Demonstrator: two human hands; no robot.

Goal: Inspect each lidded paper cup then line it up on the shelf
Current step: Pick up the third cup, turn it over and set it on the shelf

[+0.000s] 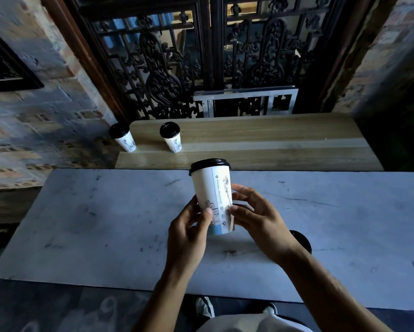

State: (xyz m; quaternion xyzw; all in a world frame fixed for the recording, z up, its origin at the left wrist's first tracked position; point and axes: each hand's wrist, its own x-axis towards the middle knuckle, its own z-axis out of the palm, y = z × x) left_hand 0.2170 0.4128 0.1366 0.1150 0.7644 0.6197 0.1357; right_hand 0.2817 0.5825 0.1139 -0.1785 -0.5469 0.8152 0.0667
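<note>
I hold a white paper cup [213, 188] with a black lid and line drawings upright above the grey table [105, 224]. My left hand [189, 233] grips its lower left side and my right hand [258, 219] wraps its lower right side. On the wooden shelf [273, 140] beyond the table stand two more lidded cups, one [123, 137] at the far left end and another [171, 136] a little to its right. A black lid of a further cup [303, 240] shows behind my right wrist; its body is hidden.
A carved dark wooden screen [201, 56] and a metal frame [246, 101] rise behind the shelf. Brick walls [33, 116] flank both sides. A dark pillar [392, 116] stands at the shelf's right end.
</note>
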